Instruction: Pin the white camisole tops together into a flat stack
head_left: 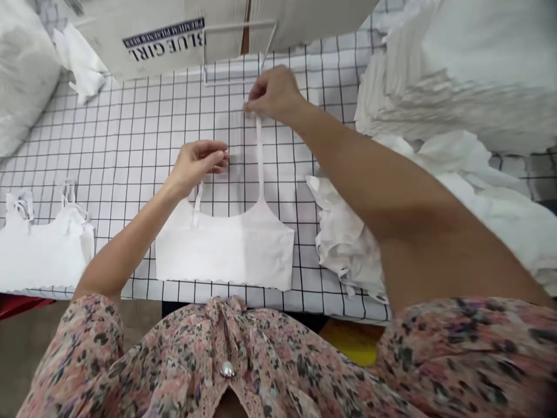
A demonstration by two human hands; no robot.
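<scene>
A white crop top with thin straps (226, 249) lies flat on the checked tablecloth (143, 133), close to the near edge. My right hand (274, 93) is closed in a pinch on the top end of its right strap (260, 162), pulling it straight away from me. My left hand (198, 162) has its fingers curled together over the left strap, which runs out from under the hand toward the garment; whether it grips the strap is hard to see.
A finished white top (43, 249) lies at the left edge. A crumpled pile of white garments (343, 238) sits to the right, with a tall stack of white fabric (456, 75) behind it. A cardboard box (165, 35) and a wire frame (239, 52) stand at the back.
</scene>
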